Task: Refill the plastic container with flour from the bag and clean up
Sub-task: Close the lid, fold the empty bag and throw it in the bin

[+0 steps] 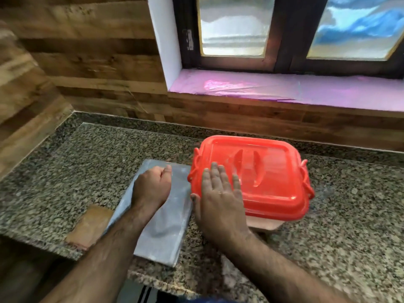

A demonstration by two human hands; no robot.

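Note:
A plastic container (264,225) with a red clip-on lid (269,176) stands closed on the granite counter (349,215). To its left lies a flattened, empty clear plastic bag (168,226), dusted white. My left hand (150,186) rests on the bag with its fingers curled under. My right hand (218,197) lies flat, fingers apart, on the lid's near left corner. Flour dusts my right fingers.
A wood-panelled wall runs behind and to the left. A window with a pink-lined sill (284,88) sits behind the container. A brown patch (89,226) marks the counter's front edge, left of the bag. Faint flour dust shows on the counter right of the container.

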